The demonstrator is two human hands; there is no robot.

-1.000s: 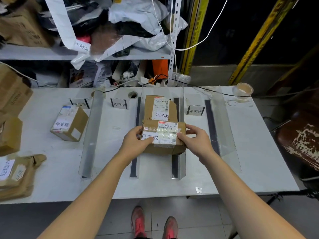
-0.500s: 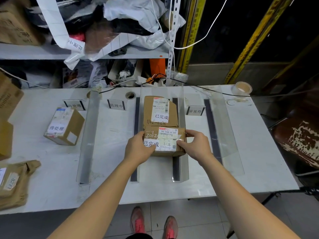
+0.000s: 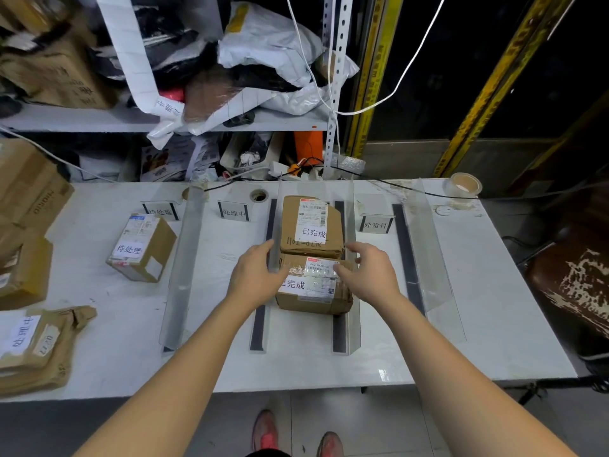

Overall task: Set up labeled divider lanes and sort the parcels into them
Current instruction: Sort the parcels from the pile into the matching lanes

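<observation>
Two brown parcels lie end to end in the third lane of the white table [image 3: 461, 341]. The far parcel [image 3: 311, 225] and the near parcel [image 3: 313, 291] both carry a white tag. My left hand [image 3: 257, 275] is at the near parcel's left side and my right hand [image 3: 367, 275] at its right side, both with fingers spread and holding nothing. Clear dividers [image 3: 184, 258] [image 3: 350, 209] [image 3: 428, 252] mark the lanes. Lane labels [image 3: 161, 211] [image 3: 234, 211] [image 3: 375, 223] stand at the far end. Another tagged parcel [image 3: 141, 247] rests in the left lane.
A flat tagged parcel [image 3: 29, 347] and cardboard boxes [image 3: 23, 268] sit at the table's left edge. A tape roll [image 3: 464, 186] stands at the far right corner. A cluttered shelf [image 3: 164, 120] rises behind the table, and a cable [image 3: 395, 188] crosses the table's back edge.
The near parcel was pushed forward and set down against the far one. Both hands then loosened and spread their fingers off its sides.
</observation>
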